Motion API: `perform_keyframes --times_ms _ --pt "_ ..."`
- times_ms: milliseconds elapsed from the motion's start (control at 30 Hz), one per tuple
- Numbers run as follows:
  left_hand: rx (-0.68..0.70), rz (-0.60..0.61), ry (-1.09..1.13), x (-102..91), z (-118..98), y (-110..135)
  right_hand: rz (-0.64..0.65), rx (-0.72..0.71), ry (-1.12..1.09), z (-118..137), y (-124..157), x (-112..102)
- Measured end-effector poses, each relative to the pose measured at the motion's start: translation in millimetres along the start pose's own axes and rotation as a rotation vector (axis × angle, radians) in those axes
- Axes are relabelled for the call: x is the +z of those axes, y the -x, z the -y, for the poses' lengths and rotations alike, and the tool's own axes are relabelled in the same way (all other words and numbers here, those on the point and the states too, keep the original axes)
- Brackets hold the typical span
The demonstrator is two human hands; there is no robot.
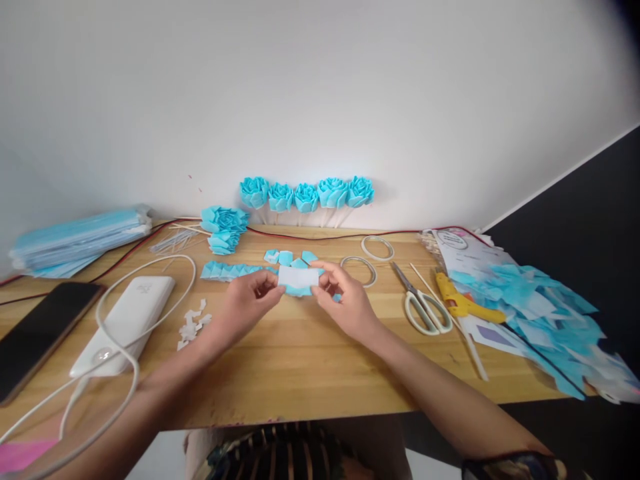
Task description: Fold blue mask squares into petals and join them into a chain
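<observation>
Between my two hands is a small white and blue piece of fabric (299,277), held up just over the wooden table (300,373). My left hand (251,295) pinches its left edge, and my right hand (345,295) pinches the right edge. The white face shows, with a blue strip along the bottom. Behind and left of it lies a row of folded blue petals (225,270). A few loose blue petals (285,258) lie just beyond my fingers, partly hidden by them.
Several blue flowers on sticks (306,197) lean against the wall. Scissors (425,308), a yellow glue gun (463,300) and a heap of blue fabric pieces (540,313) are on the right. Left are white scraps (191,327), a cabled power bank (127,323), a phone (45,333) and stacked masks (83,239).
</observation>
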State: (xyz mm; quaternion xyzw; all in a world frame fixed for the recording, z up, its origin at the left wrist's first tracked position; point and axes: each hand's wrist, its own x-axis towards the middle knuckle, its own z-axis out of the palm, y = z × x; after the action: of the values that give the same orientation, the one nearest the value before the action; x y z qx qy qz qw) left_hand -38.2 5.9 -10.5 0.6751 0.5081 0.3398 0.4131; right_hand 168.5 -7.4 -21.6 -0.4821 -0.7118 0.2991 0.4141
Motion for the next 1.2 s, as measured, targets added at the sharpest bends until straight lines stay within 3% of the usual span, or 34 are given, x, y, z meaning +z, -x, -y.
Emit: perform_keyframes --times_ms 67,133,333,600,867,1200 --pt "0.005 0.119 -0.287 -8.3 0.2 12.2 0.153 0.004 0.069 4.9 6.3 -7.0" --pt "-0.027 0.219 -0.515 -13.5 5.1 24.1 0.217 0.024 0.137 6.9 10.1 -20.8" --pt "-0.077 0.259 -0.841 -13.6 18.4 37.2 -0.113 0.125 0.160 -6.8 9.2 -67.9" --pt "-0.140 0.186 -0.832 -14.7 13.4 37.3 -0.030 0.052 0.384 -26.4 20.4 -73.4" --pt "-0.064 0.104 -0.829 -13.6 12.8 41.2 -0.108 0.062 0.449 -38.6 20.9 -84.7" --pt "0.156 0.040 -0.779 -10.9 16.0 42.2 0.187 -0.092 0.599 -29.1 13.2 -60.9"
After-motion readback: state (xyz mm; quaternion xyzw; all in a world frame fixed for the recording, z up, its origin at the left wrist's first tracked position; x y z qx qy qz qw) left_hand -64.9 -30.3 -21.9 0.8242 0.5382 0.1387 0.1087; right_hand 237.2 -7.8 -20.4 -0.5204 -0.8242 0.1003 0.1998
